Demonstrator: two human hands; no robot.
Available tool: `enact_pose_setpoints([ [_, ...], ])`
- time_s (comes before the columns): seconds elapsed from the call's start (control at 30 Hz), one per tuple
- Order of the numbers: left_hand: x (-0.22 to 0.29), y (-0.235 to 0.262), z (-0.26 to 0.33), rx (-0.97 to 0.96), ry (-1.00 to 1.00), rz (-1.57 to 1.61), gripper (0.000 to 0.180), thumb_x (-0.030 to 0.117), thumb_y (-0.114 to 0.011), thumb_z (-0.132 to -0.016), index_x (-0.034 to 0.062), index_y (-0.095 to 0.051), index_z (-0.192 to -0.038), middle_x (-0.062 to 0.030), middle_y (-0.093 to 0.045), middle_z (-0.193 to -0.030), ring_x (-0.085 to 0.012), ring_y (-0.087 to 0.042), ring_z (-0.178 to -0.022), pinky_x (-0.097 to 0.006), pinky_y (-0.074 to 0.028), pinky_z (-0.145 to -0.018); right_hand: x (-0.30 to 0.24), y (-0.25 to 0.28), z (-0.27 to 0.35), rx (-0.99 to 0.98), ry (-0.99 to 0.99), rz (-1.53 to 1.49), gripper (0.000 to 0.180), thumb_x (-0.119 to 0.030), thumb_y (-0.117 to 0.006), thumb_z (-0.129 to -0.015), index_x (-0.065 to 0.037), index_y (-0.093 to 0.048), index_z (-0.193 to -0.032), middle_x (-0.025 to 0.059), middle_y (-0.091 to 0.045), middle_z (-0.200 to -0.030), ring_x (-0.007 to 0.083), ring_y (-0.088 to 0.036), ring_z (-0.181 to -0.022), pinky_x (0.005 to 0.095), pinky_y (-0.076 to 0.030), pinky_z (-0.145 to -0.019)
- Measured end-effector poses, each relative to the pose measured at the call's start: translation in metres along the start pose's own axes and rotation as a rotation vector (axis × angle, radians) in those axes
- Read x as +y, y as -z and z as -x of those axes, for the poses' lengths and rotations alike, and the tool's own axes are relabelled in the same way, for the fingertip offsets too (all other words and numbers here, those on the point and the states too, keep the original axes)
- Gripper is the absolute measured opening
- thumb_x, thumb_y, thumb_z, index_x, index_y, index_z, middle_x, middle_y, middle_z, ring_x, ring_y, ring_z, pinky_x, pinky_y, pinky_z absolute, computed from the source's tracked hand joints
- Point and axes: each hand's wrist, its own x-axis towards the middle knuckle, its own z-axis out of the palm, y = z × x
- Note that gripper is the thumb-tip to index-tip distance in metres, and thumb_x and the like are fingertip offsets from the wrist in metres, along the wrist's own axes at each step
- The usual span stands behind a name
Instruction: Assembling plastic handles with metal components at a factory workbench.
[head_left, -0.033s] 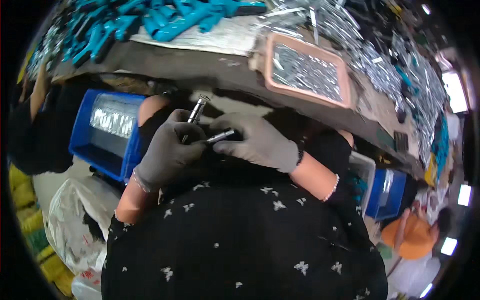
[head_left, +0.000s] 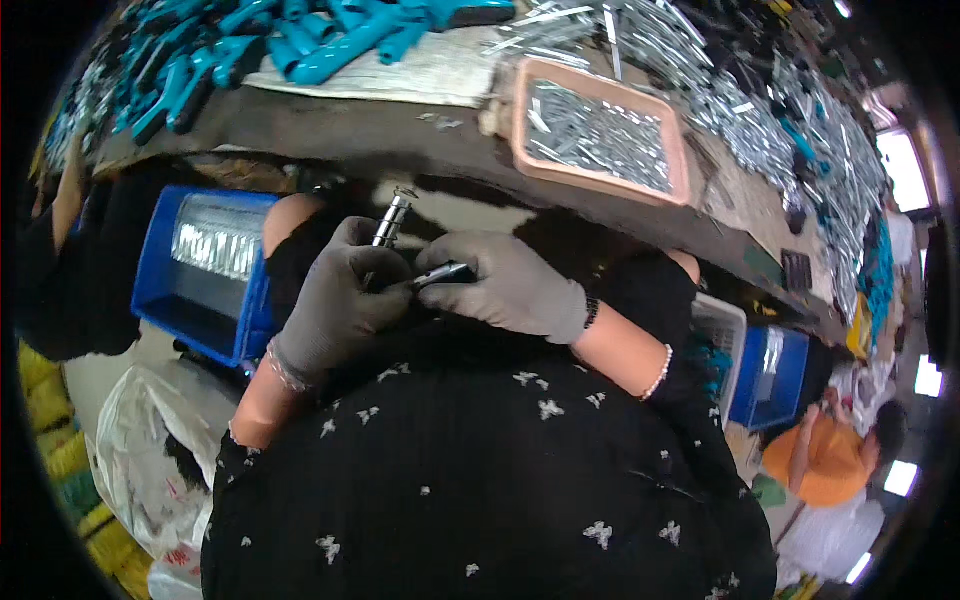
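Both hands wear grey gloves and meet in front of my lap. My left hand (head_left: 340,305) is closed around a shiny metal cylinder (head_left: 393,220), which tilts upward from the fist and has dark rings and a thin wire-like end. Between the thumb and fingers of my right hand (head_left: 515,285) is a short metal piece (head_left: 445,274), bright at one end and dark at the other. Its bright end comes up to the left fingertips; whether it touches the part in the left hand is hidden by the fingers.
Ahead runs a workbench (head_left: 400,130) carrying a pink tray (head_left: 600,185) of small metal parts, teal tool-like pieces (head_left: 345,50) and heaped metal strips (head_left: 740,130). A blue bin (head_left: 190,310) stands left, a white bag (head_left: 125,450) below it. Other people sit on both sides.
The bench and bins have shifted slightly left in the picture. The short piece in my right hand shows at a slightly different angle; both hands keep their grip.
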Motion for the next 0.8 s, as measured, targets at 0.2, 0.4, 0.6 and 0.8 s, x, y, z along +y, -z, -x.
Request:
enact_pose_setpoints([
  [0.2, 0.018, -0.051, -0.023, 0.002, -0.280, -0.119, 0.022, 0.007, -0.075, -0.074, 0.0058, -0.073, -0.096, -0.0205, -0.060, -0.110, -0.0336, -0.062, -0.099, -0.036, -0.050, -0.088, 0.020, 0.004, 0.057, 0.152, -0.361, -0.341, 0.023, -0.018, -0.071, -0.086, -0.002, -0.069, -0.102, 0.0124, -0.070, -0.095, 0.0194, -0.066, -0.089, 0.0324, -0.050, -0.081],
  [0.4, 0.013, -0.060, -0.030, -0.256, 0.047, 0.385, 0.036, -0.003, -0.067, -0.084, 0.0018, -0.059, -0.119, -0.0139, -0.065, -0.116, -0.0180, -0.062, -0.108, -0.031, -0.050, -0.091, 0.042, 0.041, 0.129, 0.637, -0.433, -0.284, 0.021, -0.012, -0.070, -0.085, 0.000, -0.068, -0.102, 0.0056, -0.069, -0.091, 0.0130, -0.062, -0.083, 0.0290, -0.049, -0.078],
  [0.6, 0.009, -0.057, -0.022, -0.312, 0.138, 0.477, 0.038, 0.000, -0.069, -0.083, -0.0011, -0.059, -0.119, -0.0083, -0.065, -0.114, -0.0148, -0.060, -0.107, -0.030, -0.047, -0.097, 0.020, 0.060, 0.141, 0.795, -0.419, -0.182, 0.010, -0.008, -0.071, -0.084, -0.001, -0.067, -0.091, 0.0025, -0.065, -0.082, 0.0087, -0.058, -0.077, 0.0262, -0.047, -0.069],
  [0.8, 0.016, -0.052, -0.020, -0.417, 0.361, 0.833, 0.032, 0.003, -0.073, -0.085, -0.0005, -0.061, -0.115, -0.0053, -0.068, -0.106, -0.0095, -0.063, -0.090, -0.024, -0.051, -0.075, 0.029, 0.044, 0.116, 0.624, -0.355, -0.260, 0.017, -0.013, -0.077, -0.080, -0.001, -0.069, -0.088, 0.0027, -0.065, -0.082, 0.0095, -0.058, -0.076, 0.0269, -0.046, -0.069],
])
